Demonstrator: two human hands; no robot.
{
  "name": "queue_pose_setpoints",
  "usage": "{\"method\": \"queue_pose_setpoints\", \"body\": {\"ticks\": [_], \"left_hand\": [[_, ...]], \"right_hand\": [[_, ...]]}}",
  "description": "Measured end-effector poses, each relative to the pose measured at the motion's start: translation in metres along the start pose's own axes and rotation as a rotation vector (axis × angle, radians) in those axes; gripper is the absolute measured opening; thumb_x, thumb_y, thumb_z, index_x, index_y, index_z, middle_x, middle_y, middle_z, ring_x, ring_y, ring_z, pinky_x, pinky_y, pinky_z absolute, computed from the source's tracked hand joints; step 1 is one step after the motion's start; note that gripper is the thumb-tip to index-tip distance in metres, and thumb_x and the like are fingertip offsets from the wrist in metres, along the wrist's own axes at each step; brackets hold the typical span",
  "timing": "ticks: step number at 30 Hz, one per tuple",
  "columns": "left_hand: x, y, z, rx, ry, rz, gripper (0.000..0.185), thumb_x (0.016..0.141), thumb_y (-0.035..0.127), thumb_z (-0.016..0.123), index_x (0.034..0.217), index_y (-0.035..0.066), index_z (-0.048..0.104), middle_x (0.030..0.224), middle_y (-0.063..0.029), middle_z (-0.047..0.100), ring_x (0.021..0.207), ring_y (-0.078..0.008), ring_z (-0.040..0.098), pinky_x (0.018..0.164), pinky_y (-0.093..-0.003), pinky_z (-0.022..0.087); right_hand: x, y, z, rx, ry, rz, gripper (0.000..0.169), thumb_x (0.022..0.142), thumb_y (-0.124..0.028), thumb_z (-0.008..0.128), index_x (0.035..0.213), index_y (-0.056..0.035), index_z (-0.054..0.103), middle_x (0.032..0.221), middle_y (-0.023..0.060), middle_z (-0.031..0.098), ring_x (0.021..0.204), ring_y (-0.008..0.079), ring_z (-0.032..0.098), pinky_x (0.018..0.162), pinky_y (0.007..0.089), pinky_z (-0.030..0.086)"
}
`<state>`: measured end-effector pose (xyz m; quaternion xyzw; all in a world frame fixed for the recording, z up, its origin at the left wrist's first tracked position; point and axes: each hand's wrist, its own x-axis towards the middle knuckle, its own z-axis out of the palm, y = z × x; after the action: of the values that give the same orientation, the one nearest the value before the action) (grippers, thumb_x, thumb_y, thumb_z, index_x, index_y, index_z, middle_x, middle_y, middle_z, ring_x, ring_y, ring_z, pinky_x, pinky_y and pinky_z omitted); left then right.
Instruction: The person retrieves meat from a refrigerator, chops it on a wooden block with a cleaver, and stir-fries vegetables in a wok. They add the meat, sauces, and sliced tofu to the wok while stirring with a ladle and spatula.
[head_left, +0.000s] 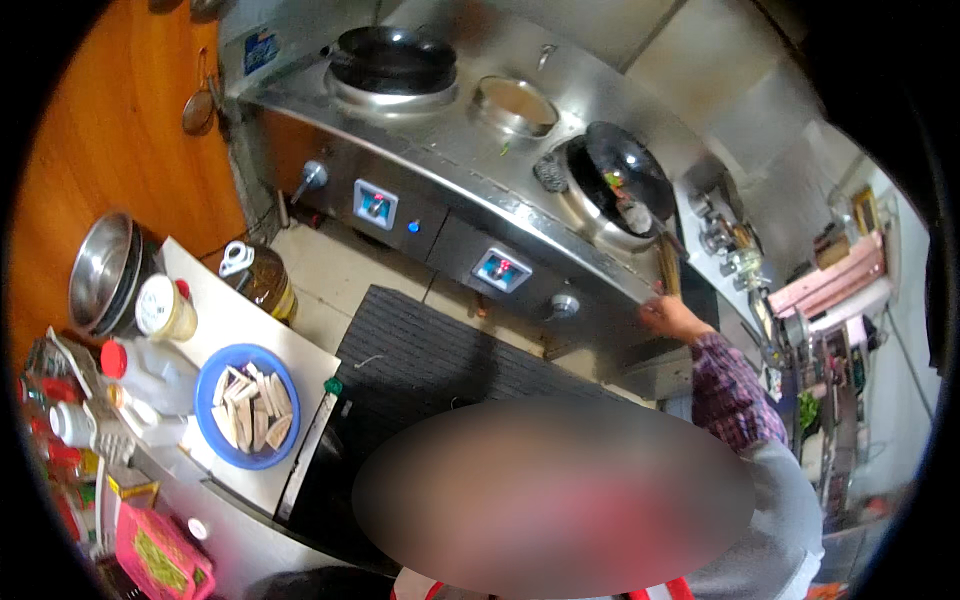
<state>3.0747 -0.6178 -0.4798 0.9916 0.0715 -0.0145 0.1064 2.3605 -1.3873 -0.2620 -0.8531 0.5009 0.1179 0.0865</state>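
My right hand (675, 319), in a plaid sleeve, is at the front edge of the steel wok range, blurred by motion. The lower end of a tan, brush-like bundle (669, 268) meets its fingers; whether they are closed on it I cannot tell. Just beyond, a black wok (626, 157) stands tilted on the right burner, with a metal ladle (637, 217) and some green and orange food bits inside. A dark mesh scouring pad (551, 174) lies beside the burner ring. My left hand is out of view.
Another black wok (394, 60) sits on the left burner; a round metal pot (515, 106) stands between. On the left, a white board (322, 356) holds a blue basin (206, 420) of pale cut strips. An oil jug (262, 289) stands near it. Condiment jars (742, 262) line the right side.
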Motion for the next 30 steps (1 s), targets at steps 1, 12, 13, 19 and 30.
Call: {"method": "queue_pose_setpoints", "body": {"ticks": [1,12,13,19,30], "left_hand": [[-0.001,0.002,-0.005,-0.123,0.019,-0.012,0.035,0.093,0.016,0.039,0.126,0.006,0.046,0.114,-0.0170,0.058,0.095,-0.0238,0.059,0.074,-0.0314,0.048],[-0.277,0.451,-0.002,-2.116,-1.871,0.003,0.014,0.099,0.019,0.034,0.099,0.010,0.045,0.076,-0.0020,0.047,0.059,-0.0105,0.044,0.047,-0.0246,0.036],[-0.356,0.552,-0.012,-2.194,-1.852,-0.449,0.023,0.100,0.021,0.033,0.083,0.012,0.046,0.058,0.0048,0.042,0.045,-0.0065,0.035,0.038,-0.0241,0.029],[-0.694,0.948,-0.022,-1.462,-1.959,0.384,0.021,0.094,0.021,0.048,0.089,0.002,0.055,0.070,-0.0029,0.053,0.051,-0.0093,0.044,0.041,-0.0211,0.034],[-0.888,1.160,0.140,-0.407,-0.687,1.570,0.051,0.080,0.056,0.055,0.089,0.008,0.070,0.127,-0.0195,0.049,0.126,-0.0363,0.032,0.105,-0.0521,0.017]], "right_hand": [[-0.012,0.016,0.006,0.037,0.002,0.047,0.020,0.089,-0.018,0.055,0.092,0.0001,0.061,0.073,0.0107,0.061,0.065,0.0190,0.062,0.060,0.0332,0.049],[0.059,0.220,-0.047,0.044,0.815,0.371,0.027,0.087,-0.026,0.055,0.090,-0.0005,0.064,0.089,0.0206,0.064,0.086,0.0357,0.062,0.073,0.0416,0.048],[0.076,0.231,-0.058,0.152,0.754,0.358,0.028,0.087,-0.027,0.055,0.093,-0.0010,0.064,0.093,0.0189,0.065,0.087,0.0348,0.062,0.073,0.0407,0.048],[0.156,0.311,-0.018,1.604,0.269,0.326,0.035,0.088,-0.035,0.055,0.103,-0.0042,0.063,0.080,0.0095,0.062,0.072,0.0200,0.060,0.063,0.0342,0.049],[0.138,0.369,-0.029,0.390,0.490,0.017,0.064,0.078,-0.001,0.053,0.137,-0.0048,0.031,0.086,0.0255,0.063,0.067,0.0385,0.063,0.063,0.0421,0.051]]}}
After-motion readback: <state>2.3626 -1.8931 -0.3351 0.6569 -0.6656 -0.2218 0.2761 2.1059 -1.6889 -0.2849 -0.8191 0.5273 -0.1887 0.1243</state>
